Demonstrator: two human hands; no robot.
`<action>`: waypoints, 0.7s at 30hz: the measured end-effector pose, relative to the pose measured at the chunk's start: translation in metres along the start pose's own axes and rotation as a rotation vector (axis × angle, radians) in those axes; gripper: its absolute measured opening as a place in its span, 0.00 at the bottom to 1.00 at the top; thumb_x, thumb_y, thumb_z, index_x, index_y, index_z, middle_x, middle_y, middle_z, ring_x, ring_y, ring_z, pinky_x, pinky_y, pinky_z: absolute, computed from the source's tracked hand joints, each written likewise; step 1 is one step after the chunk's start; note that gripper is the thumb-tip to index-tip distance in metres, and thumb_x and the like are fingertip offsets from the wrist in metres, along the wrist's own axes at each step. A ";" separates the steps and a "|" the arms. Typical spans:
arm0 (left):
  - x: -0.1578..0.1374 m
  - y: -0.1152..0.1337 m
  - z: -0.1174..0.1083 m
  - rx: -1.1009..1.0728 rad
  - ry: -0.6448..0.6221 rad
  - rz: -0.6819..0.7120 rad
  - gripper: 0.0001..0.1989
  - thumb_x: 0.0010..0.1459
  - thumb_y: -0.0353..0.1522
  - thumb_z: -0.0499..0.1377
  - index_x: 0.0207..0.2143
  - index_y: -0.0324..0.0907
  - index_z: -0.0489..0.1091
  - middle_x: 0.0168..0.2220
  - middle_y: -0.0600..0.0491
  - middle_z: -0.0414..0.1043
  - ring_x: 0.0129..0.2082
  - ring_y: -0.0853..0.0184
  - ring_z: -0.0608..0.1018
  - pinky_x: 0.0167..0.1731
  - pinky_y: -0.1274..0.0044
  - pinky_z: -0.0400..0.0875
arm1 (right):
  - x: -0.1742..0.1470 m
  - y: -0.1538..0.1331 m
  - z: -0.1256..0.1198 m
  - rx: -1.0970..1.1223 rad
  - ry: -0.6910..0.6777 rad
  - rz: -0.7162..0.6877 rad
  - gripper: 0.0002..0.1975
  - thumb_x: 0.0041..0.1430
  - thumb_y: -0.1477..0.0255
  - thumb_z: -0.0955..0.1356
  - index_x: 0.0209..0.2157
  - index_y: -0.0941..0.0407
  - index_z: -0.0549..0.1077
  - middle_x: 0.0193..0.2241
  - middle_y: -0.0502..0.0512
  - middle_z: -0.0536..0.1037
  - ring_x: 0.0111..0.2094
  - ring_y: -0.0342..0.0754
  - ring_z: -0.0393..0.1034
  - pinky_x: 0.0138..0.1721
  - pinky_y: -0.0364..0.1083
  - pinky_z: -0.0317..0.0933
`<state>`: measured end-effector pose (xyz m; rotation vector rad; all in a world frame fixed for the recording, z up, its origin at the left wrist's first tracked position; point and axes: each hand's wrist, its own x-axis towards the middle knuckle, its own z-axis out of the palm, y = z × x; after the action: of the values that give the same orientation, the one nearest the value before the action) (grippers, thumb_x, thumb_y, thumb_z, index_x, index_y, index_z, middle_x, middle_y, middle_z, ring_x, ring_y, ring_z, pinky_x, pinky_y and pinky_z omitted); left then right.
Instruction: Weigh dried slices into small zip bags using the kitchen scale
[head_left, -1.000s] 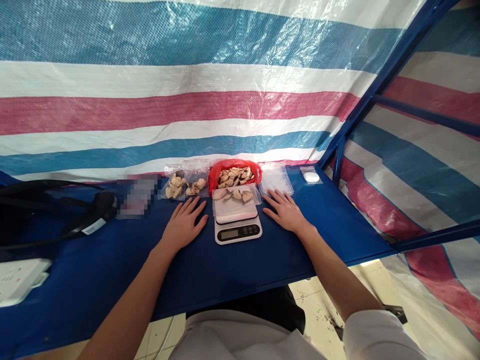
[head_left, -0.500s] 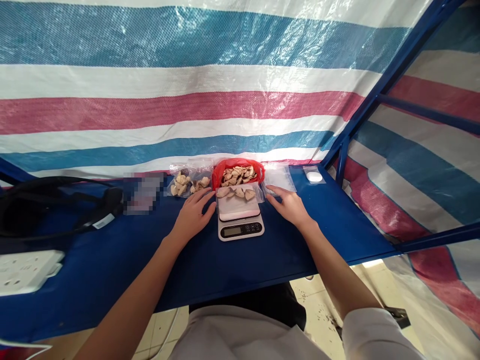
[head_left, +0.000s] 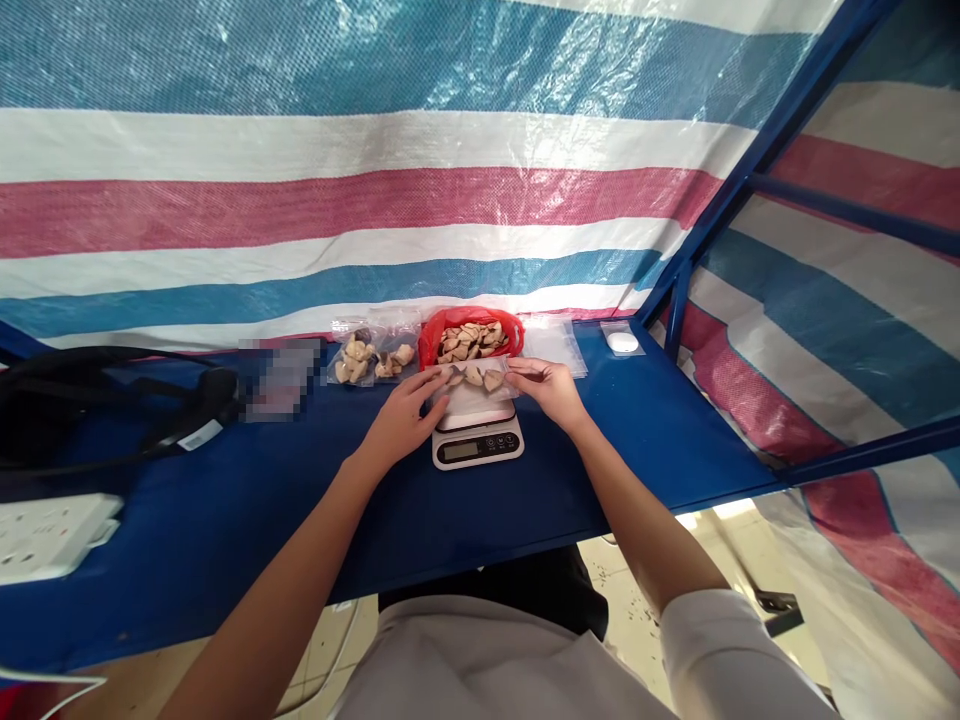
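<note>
A clear plastic bag point(head_left: 469, 394) with several pale, dark-edged pieces like dried mushroom lies over the plate of a white kitchen scale point(head_left: 480, 447). My left hand point(head_left: 401, 424) grips the bag's left edge between thumb and fingers. At its upper right corner, my right hand point(head_left: 553, 391) pinches the bag with bent fingers. Whether the bag still rests on the plate is hard to see. Just behind it sits an open red plastic bag point(head_left: 428, 338) full of the same kind of pieces. The scale's display is too dim to read.
Filled clear bags point(head_left: 354, 362) lie left of the red bag, and flat clear bags point(head_left: 559, 342) lie right. A small white case point(head_left: 622, 342) is further right. A black strap point(head_left: 187, 420) and a white power strip point(head_left: 56, 537) occupy the blue table's left side. Striped sheeting point(head_left: 360, 210) hangs behind.
Both hands have moved in from beside the scale and taken hold of the clear bag's sides. The bag's near part now looks raised or shifted, and the camera view has moved slightly.
</note>
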<state>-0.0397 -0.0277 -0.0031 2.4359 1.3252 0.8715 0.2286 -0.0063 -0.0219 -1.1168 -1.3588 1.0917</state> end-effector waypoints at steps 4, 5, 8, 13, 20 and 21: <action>0.002 0.002 0.001 0.007 0.008 0.008 0.24 0.68 0.44 0.50 0.58 0.43 0.72 0.61 0.45 0.70 0.61 0.55 0.72 0.63 0.61 0.64 | 0.001 -0.002 -0.004 0.032 -0.029 0.006 0.27 0.45 0.56 0.78 0.44 0.57 0.81 0.39 0.58 0.85 0.40 0.55 0.80 0.43 0.52 0.76; 0.003 0.003 0.001 0.008 0.014 0.010 0.23 0.68 0.44 0.50 0.57 0.43 0.73 0.60 0.45 0.71 0.60 0.55 0.72 0.63 0.61 0.65 | 0.001 -0.004 -0.005 0.037 -0.039 0.000 0.26 0.45 0.56 0.78 0.43 0.57 0.81 0.39 0.57 0.85 0.42 0.55 0.80 0.43 0.51 0.76; 0.008 0.008 0.000 -0.004 0.030 0.008 0.23 0.68 0.44 0.50 0.55 0.44 0.74 0.57 0.45 0.74 0.58 0.55 0.74 0.62 0.61 0.66 | 0.003 -0.012 -0.006 0.028 -0.077 -0.022 0.23 0.46 0.58 0.77 0.41 0.56 0.82 0.41 0.56 0.84 0.44 0.55 0.79 0.43 0.51 0.76; 0.029 0.018 -0.001 -0.090 0.047 -0.060 0.23 0.66 0.45 0.52 0.54 0.42 0.75 0.56 0.45 0.75 0.58 0.56 0.74 0.61 0.63 0.66 | 0.008 -0.036 -0.006 -0.052 -0.163 -0.101 0.17 0.48 0.60 0.76 0.39 0.55 0.83 0.41 0.54 0.84 0.43 0.53 0.79 0.45 0.51 0.75; 0.067 0.033 -0.004 -0.370 -0.055 -0.238 0.25 0.64 0.49 0.54 0.50 0.42 0.77 0.46 0.48 0.80 0.48 0.54 0.79 0.50 0.68 0.73 | 0.018 -0.065 -0.003 -0.162 -0.237 -0.203 0.10 0.54 0.64 0.73 0.36 0.53 0.84 0.37 0.51 0.85 0.42 0.53 0.80 0.46 0.50 0.74; 0.070 0.035 -0.006 -0.417 -0.073 -0.246 0.24 0.63 0.49 0.54 0.48 0.42 0.78 0.43 0.48 0.81 0.45 0.55 0.80 0.48 0.68 0.74 | 0.020 -0.067 -0.003 -0.173 -0.244 -0.215 0.10 0.55 0.65 0.73 0.37 0.53 0.84 0.38 0.51 0.85 0.42 0.53 0.80 0.47 0.50 0.73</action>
<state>0.0093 0.0099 0.0451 1.9247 1.2368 0.8807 0.2263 0.0034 0.0472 -0.9544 -1.7501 0.9906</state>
